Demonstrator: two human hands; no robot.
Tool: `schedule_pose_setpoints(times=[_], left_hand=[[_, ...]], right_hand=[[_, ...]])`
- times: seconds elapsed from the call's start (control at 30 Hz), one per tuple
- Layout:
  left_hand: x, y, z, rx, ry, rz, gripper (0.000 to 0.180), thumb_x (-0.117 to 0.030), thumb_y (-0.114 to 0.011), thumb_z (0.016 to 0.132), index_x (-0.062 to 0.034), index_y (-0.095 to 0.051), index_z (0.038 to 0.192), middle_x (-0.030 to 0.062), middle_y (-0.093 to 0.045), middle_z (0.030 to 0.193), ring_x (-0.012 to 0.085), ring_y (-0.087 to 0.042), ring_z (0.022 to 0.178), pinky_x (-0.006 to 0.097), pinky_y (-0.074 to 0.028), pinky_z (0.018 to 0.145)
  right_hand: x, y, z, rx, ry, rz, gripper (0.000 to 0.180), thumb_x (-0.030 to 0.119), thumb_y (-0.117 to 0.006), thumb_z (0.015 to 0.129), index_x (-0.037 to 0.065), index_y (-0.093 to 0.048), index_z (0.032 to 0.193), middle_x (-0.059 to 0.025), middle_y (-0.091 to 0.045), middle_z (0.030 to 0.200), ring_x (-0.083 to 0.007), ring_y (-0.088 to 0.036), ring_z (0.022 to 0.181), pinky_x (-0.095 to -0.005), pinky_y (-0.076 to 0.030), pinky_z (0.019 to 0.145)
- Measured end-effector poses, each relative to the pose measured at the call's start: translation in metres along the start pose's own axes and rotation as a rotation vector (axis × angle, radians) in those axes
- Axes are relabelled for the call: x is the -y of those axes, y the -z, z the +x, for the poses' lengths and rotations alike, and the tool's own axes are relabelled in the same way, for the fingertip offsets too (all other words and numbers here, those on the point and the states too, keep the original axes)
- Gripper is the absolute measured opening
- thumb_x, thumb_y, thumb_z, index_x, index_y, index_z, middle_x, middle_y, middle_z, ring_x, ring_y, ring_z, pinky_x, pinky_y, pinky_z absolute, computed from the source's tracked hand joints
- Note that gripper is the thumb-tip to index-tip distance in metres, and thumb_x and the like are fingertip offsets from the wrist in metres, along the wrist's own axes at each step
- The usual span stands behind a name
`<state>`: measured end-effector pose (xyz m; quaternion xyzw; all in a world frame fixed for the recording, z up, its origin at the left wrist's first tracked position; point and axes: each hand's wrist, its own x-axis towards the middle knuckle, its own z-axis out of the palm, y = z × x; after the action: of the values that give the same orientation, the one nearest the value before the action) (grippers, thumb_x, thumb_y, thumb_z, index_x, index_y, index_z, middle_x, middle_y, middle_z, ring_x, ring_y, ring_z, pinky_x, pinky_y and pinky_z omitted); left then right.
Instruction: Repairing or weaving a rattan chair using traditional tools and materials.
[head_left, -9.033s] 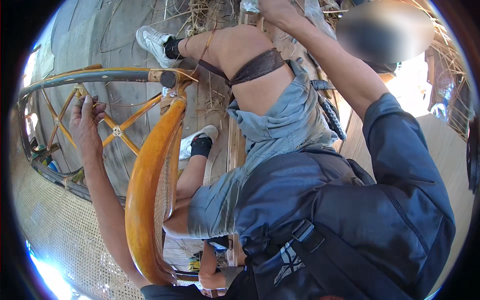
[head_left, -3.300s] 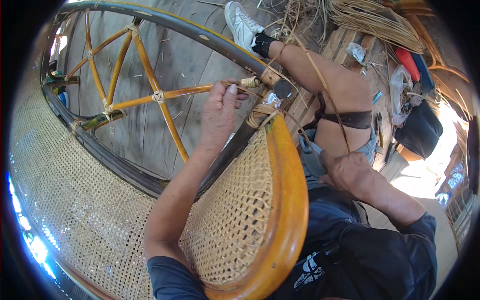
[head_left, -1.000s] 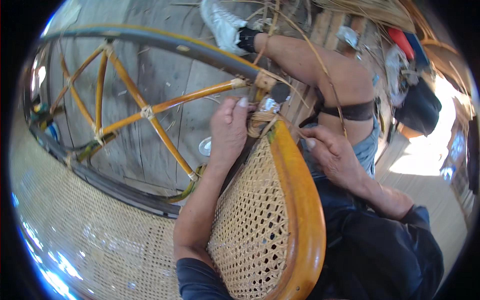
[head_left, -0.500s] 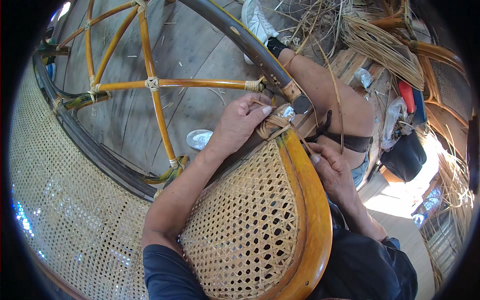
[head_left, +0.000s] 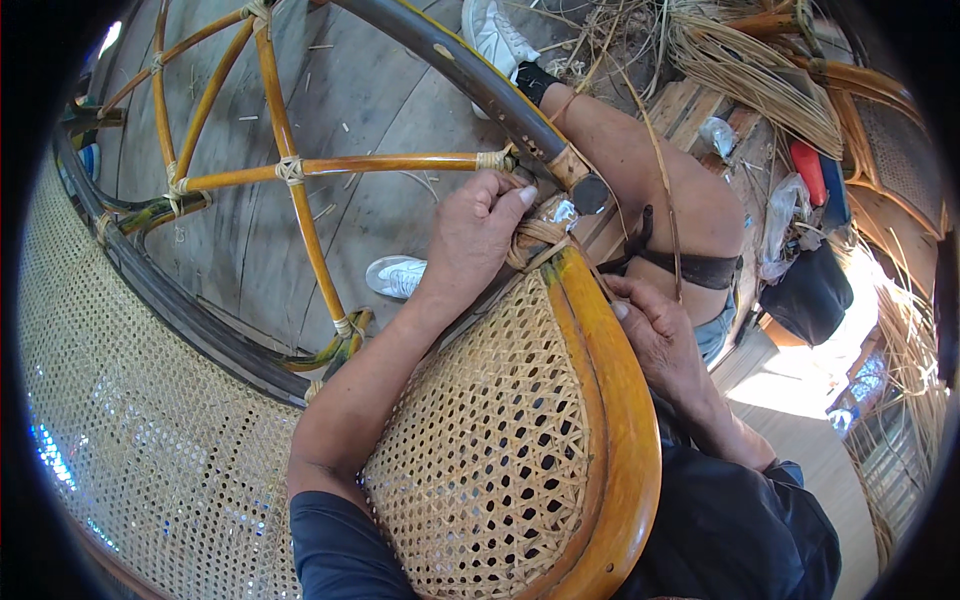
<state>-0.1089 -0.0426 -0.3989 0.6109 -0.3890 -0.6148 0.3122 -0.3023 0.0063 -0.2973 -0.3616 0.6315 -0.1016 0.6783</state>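
A piece of cane furniture lies across my lap. At its corner joint a binding of cane strip [head_left: 537, 244] wraps the yellow-brown curved frame [head_left: 620, 400], beside the cut end of a dark pole [head_left: 589, 194]. My left hand [head_left: 472, 235] is closed in a pinch at the far left of this binding; what lies between its fingertips is mostly hidden. To the right of the frame, my right hand [head_left: 652, 325] has its thumb and fingers closed on a thin cane strip [head_left: 597, 276] coming from the binding. Woven cane mesh [head_left: 480, 430] fills the frame below.
Dark curved poles and lashed yellow rods [head_left: 390, 164] stretch to the upper left. My bare leg [head_left: 640, 170] bends beyond the joint, a dark strap round it. Bundled cane strands [head_left: 755, 85], a red object [head_left: 809, 172] and clear plastic bags [head_left: 783, 235] lie to the right.
The view has shifted slightly. The strip end seen at my left fingertips is now mostly hidden, and my left thumb sits closer over the fingers. My right hand stays by the frame's right side.
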Motion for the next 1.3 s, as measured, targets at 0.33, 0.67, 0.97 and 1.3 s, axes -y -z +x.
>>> schedule_pose_setpoints(times=[0.33, 0.67, 0.97, 1.3], left_hand=[[-0.018, 0.0, -0.015, 0.032, -0.103, 0.19, 0.017, -0.014, -0.057, 0.084, -0.0011, -0.061, 0.093, 0.0102, -0.062, 0.079, 0.0122, -0.059, 0.072, 0.026, -0.046, 0.065], [-0.003, 0.016, -0.002, 0.243, 0.203, -0.328, 0.021, -0.008, -0.054, 0.087, 0.0044, -0.059, 0.103, 0.0053, -0.062, 0.095, 0.0089, -0.057, 0.085, 0.023, -0.045, 0.08], [-0.009, 0.008, -0.001, 0.213, 0.208, -0.266, 0.022, -0.013, -0.062, 0.083, 0.0047, -0.061, 0.096, 0.0028, -0.063, 0.081, 0.0064, -0.055, 0.07, 0.02, -0.046, 0.065], [-0.011, 0.007, -0.004, 0.199, 0.244, -0.342, 0.019, -0.013, -0.063, 0.082, 0.0014, -0.059, 0.094, 0.0021, -0.061, 0.079, 0.0053, -0.054, 0.066, 0.018, -0.043, 0.06]], right_hand=[[0.004, -0.002, 0.0, -0.029, -0.015, 0.011, 0.027, 0.018, -0.046, 0.093, 0.001, -0.051, 0.113, 0.0057, -0.043, 0.065, -0.0017, -0.036, 0.053, -0.018, -0.031, 0.048], [0.0, -0.001, 0.001, -0.013, -0.045, 0.123, 0.025, 0.017, -0.047, 0.092, 0.0, -0.05, 0.111, 0.0058, -0.04, 0.06, -0.0024, -0.035, 0.051, -0.0185, -0.029, 0.045], [0.028, 0.009, -0.019, 0.042, 0.099, -0.246, 0.021, 0.02, -0.048, 0.092, 0.0, -0.054, 0.093, -0.0037, -0.046, 0.06, -0.0113, -0.045, 0.054, -0.0263, -0.037, 0.05], [0.085, 0.028, -0.008, 0.278, 0.464, -0.799, 0.023, 0.022, -0.048, 0.09, 0.0, -0.055, 0.09, -0.0147, -0.055, 0.077, -0.0295, -0.055, 0.066, -0.037, -0.044, 0.061]])
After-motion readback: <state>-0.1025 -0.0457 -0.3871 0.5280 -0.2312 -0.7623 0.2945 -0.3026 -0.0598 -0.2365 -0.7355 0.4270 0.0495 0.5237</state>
